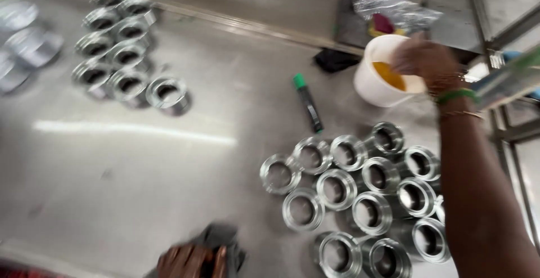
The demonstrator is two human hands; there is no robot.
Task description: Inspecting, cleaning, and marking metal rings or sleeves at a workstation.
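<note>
My right hand (pixel 423 59) reaches over the rim of a white tub (pixel 374 84) that holds a yellow-orange substance; its fingers are blurred and what they hold cannot be told. A green bangle sits on that wrist. My left hand (pixel 188 261) rests at the bottom edge on a dark grey cloth (pixel 222 240), gripping it. Several shiny metal ring fittings (pixel 360 199) stand in a cluster between the two hands, under my right forearm.
A second cluster of metal ring fittings (pixel 124 47) stands at the far left on the steel table (pixel 140 165). A green-capped marker (pixel 307 102) lies beside the tub. Crumpled foil (pixel 394 2) and a black rag (pixel 334 59) lie behind it. A metal frame (pixel 506 30) stands at right.
</note>
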